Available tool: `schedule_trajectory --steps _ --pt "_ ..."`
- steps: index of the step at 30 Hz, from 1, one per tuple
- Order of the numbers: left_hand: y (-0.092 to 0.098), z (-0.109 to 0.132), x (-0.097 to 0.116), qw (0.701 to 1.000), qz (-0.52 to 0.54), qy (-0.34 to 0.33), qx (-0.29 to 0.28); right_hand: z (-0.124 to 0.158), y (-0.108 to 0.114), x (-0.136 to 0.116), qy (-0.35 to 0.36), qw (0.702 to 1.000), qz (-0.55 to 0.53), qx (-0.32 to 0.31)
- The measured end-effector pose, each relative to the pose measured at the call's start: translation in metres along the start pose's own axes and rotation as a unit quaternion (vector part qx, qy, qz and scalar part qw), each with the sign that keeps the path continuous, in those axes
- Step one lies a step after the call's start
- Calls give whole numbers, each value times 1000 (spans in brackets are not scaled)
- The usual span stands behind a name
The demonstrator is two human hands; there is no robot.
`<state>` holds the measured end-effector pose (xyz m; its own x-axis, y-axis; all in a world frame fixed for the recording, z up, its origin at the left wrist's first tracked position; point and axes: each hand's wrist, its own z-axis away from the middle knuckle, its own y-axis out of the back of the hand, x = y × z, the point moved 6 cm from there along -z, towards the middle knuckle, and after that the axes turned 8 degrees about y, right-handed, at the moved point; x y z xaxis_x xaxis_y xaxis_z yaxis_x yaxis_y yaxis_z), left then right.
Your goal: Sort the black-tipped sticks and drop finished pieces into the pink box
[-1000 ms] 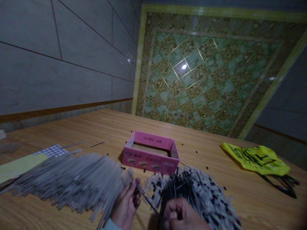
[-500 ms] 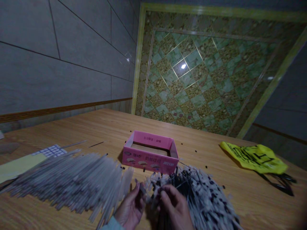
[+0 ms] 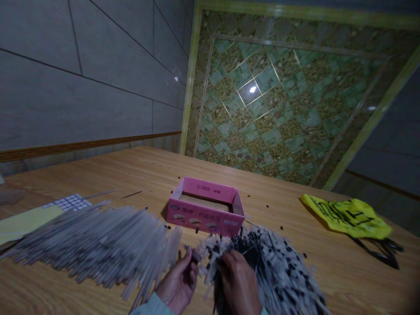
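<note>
Piece in hand: pale tube piece (image 3: 195, 254), short and thin, at the fingertips of the left hand, between both hands and just in front of them.
Black-tipped pile (image 3: 282, 267): heap of pale stubs with dark ends, under and to the right of the right hand; a few dark thin rods lie among them.
Step, judged: one piece is being brought to the near edge of the black-tipped pile. It likely goes best with the pinch kept close to the piece's end, the wrists low on the table, and only one stub drawn loose, so that the heap does not slide.
Left hand (image 3: 179, 284): fingers curled, thumb and forefinger pressed together on the pale tube piece; a light sleeve shows at the wrist.
Right hand (image 3: 236, 284): back turned to the camera, fingers bent down into the black-tipped pile and touching it; whether it grips anything cannot be told.
Clear tube pile (image 3: 98, 245): long fan of thin grey tubes, just left of the left hand, the nearest ends beside its fingers.
Pink box (image 3: 205, 210): open and shallow, just beyond both hands.
Black specks (image 3: 267, 205): scattered beyond the right hand.
Yellow bag (image 3: 344, 214): crumpled, with dark print, well to the right.
Gridded sheet (image 3: 67, 202) and yellow paper (image 3: 22, 221): far left, beyond the clear tube pile.
Table (image 3: 361, 280): pale wood.
</note>
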<state>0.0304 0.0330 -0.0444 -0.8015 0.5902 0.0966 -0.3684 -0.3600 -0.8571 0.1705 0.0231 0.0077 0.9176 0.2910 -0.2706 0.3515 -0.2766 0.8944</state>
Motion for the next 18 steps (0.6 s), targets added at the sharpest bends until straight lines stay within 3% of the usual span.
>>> schedule_trajectory --steps 5,11,18 --pt "0 0 2 999 -23 -20 13 -13 -6 -18 50 998 26 -4" --pt "2 -1 4 999 -33 -32 18 -33 -24 -21 106 984 111 -87" --pt "1 -1 4 999 -23 -34 19 -47 -39 -27 170 968 118 -141"
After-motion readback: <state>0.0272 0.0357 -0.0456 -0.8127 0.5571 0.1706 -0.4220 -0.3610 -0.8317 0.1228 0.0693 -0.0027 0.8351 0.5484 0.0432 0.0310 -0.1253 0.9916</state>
